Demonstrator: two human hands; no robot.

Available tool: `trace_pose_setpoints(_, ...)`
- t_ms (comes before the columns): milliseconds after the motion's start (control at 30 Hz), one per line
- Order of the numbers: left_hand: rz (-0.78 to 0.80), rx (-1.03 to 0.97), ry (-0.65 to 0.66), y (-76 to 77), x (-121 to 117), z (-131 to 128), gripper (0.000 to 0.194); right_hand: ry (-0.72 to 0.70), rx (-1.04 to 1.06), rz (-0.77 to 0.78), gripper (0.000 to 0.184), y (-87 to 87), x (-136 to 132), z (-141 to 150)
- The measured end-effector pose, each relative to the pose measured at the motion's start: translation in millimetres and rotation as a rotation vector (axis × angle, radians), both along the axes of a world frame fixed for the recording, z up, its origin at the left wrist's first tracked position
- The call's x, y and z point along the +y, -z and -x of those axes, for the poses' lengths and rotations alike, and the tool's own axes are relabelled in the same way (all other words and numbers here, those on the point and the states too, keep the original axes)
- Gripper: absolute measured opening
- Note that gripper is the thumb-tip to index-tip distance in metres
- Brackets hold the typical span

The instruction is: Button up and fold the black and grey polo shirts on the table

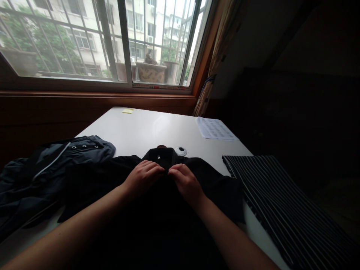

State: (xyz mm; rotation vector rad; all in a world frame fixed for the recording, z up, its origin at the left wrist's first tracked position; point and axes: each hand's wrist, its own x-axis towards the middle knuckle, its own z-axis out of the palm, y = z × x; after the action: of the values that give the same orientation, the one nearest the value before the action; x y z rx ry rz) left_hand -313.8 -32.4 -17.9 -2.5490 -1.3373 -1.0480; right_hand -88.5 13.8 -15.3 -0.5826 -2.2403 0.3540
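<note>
A black collared shirt (213, 176) lies spread on the white table (157, 125), its short sleeves out to both sides and its collar toward the window. At the front of the collar, my left hand (144, 173) pinches the dark fabric. Close beside it, my right hand (186, 182) grips the other side of the neck opening with thumb and fingertips together. The fingertips of both hands almost meet. A small pale label shows inside the collar. Any button between the fingers is too dark to make out.
Dark grey-blue clothing with a white stripe (92, 146) lies at the left. Black-and-white striped cloth (281, 191) hangs over the right edge. Printed papers (216, 128), a yellow note (128, 111) and a round black-and-white object (180, 150) rest farther back, below a barred window (129, 45).
</note>
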Motion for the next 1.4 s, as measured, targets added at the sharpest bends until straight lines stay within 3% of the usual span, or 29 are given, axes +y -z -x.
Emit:
trace_pose_setpoints(367, -0.062, 0.119, -0.005, -4.0, -1.8, -0.9, 0.015, 0.021, 0.05, -0.023, 0.024, -1.8, -1.9, -1.7)
trace_pose_setpoints(767, -0.051, 0.042, 0.007, 0.3, 0.3, -4.7, 0.012, -0.009, 0.022, 0.003, 0.022, -0.7, -0.7, 0.5)
trace_pose_setpoints(967, -0.049, -0.045, 0.026, 1.2, -1.3, -5.0, 0.018, -0.021, 0.08, 0.037, 0.018, 0.1, -0.2, 0.6)
trace_pose_setpoints(1400, -0.113, -0.041, 0.073, -1.8, -2.9, -6.9, 0.011, -0.034, 0.169, 0.051, 0.015, -2.2, -2.1, 0.2)
